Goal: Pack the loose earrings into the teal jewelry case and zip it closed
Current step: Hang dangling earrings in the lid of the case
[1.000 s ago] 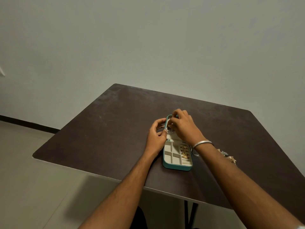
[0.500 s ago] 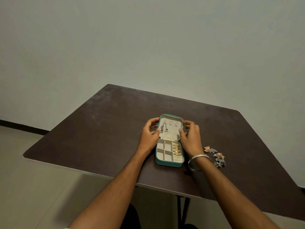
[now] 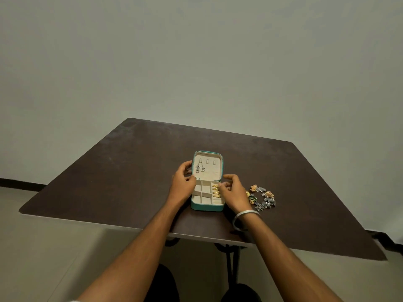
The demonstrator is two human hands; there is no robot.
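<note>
Lid now fully back, case (image 3: 207,194) open at frame centre.
My left hand (image 3: 182,184) grips its edge; right hand (image 3: 233,190) hovers loosely curled, loose earrings (image 3: 262,198) unpacked.

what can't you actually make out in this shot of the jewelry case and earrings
Head view only:
- Loose earrings on the table: too small and tangled to count or pair.
- Right hand: whether its curled fingers pinch anything; the fingertips hide it.
- Teal jewelry case: the zipper is too small to see, and the hands cover its side edges.
- Left hand: its fingertips sit against the lid edge; the grip is unclear.
- Dangling earrings in the lid: design too small.
</note>
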